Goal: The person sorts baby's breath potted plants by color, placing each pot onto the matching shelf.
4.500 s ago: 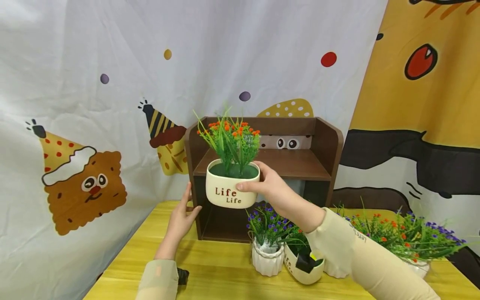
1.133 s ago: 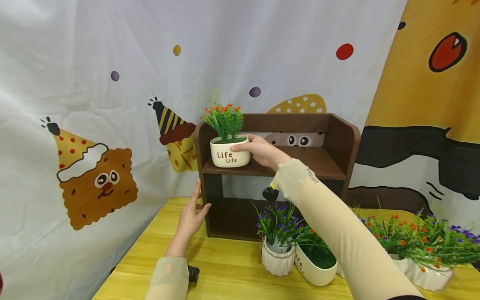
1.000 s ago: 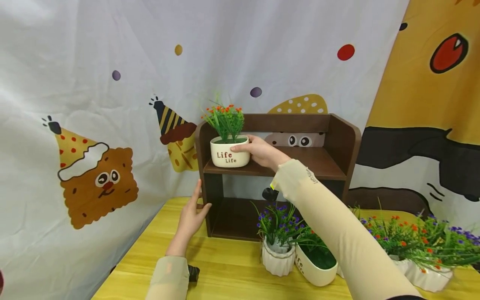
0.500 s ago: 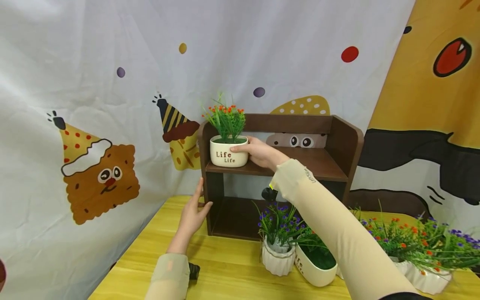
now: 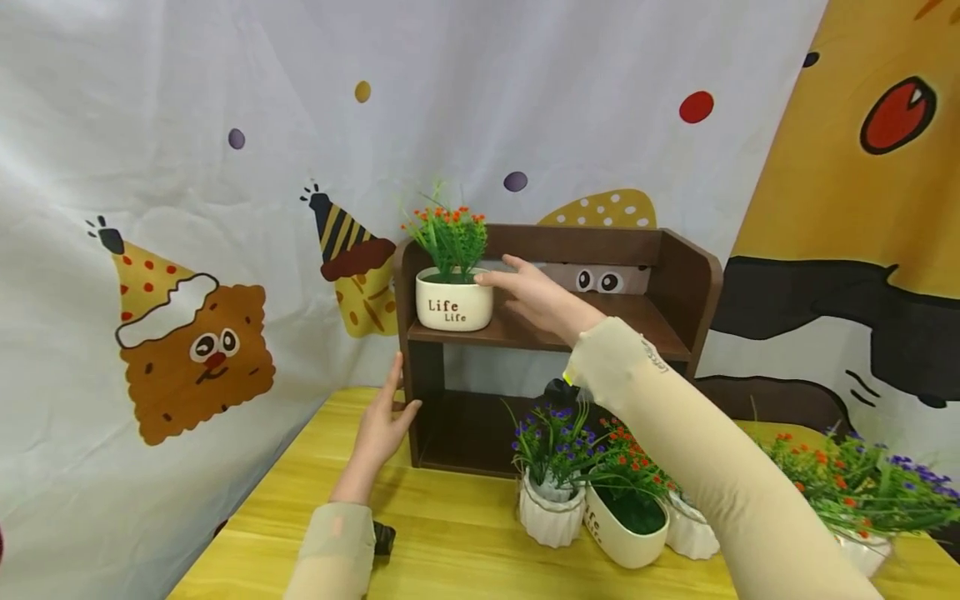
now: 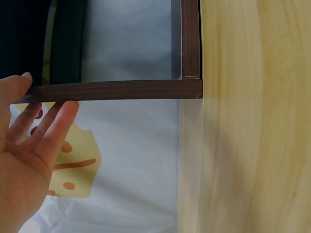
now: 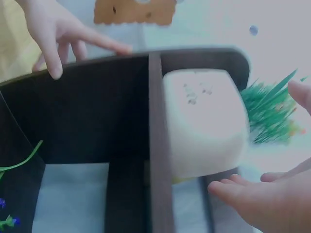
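A cream oval flowerpot (image 5: 453, 307) lettered "Life Life", holding grass and orange flowers (image 5: 450, 233), stands upright at the left end of the upper board of a brown two-tier shelf (image 5: 690, 292). My right hand (image 5: 543, 296) is just right of the pot, fingers spread. In the right wrist view, a gap shows between that hand (image 7: 277, 199) and the pot (image 7: 206, 121). My left hand (image 5: 380, 429) holds the shelf's left side panel, thumb inside and fingers outside, as the left wrist view shows on the panel's edge (image 6: 116, 90).
In front of the shelf stand a white ribbed pot (image 5: 551, 512) with purple flowers, another cream oval pot (image 5: 630, 529) with orange flowers and a white pot (image 5: 692, 529). More flowers (image 5: 862, 483) are at the right of the wooden table (image 5: 442, 542). A patterned cloth (image 5: 187, 67) hangs behind.
My right hand carried the flowerpot left and back onto the upper board, then let go and drew slightly right, fingers spreading. My left hand kept its hold on the side panel.
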Demonstrator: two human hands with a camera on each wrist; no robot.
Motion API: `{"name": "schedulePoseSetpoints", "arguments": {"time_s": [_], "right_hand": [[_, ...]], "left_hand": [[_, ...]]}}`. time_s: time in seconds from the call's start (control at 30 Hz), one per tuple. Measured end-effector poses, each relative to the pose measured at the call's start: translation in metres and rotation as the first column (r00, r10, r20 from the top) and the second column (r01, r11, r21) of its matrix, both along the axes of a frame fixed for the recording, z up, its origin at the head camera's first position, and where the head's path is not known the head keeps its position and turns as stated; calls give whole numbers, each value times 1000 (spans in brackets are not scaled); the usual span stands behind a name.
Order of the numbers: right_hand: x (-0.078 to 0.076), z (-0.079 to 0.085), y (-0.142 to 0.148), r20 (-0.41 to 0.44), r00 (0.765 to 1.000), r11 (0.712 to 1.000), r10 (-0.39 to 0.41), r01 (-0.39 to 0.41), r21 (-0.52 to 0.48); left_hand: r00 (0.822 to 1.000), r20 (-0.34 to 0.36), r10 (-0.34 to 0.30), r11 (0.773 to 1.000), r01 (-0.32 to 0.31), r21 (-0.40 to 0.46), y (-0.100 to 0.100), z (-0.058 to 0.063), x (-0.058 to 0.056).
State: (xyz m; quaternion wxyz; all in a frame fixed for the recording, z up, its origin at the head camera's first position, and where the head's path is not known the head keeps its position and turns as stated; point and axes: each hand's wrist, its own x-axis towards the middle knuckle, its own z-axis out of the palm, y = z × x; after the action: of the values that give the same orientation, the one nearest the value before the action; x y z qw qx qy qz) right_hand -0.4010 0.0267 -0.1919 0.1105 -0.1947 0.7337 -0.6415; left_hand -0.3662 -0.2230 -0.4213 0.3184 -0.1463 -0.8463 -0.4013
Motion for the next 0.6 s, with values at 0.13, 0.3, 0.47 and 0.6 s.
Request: {"name": "schedulePoseSetpoints", "arguments": {"time_s": [0.13,0.3,0.47,0.6], "right_hand": [[26,10,21,-58,996,997,71,-70,9],[74,16,51,-134,968,977,211,-210,22],[118,5,71,-193,926,944,326,-309,111],[147,-14,81,-186,893,909,411,-384,163]], "left_hand": [[1000,-2,-3,1000,3,1,0,3,-1],[1000,-7,-1,1000,1,1,-1,3,1],[1000,-5,-8,1000,8,3,0,3,3],[1000,6,2,1000,-2,2,2,3,4]]}}
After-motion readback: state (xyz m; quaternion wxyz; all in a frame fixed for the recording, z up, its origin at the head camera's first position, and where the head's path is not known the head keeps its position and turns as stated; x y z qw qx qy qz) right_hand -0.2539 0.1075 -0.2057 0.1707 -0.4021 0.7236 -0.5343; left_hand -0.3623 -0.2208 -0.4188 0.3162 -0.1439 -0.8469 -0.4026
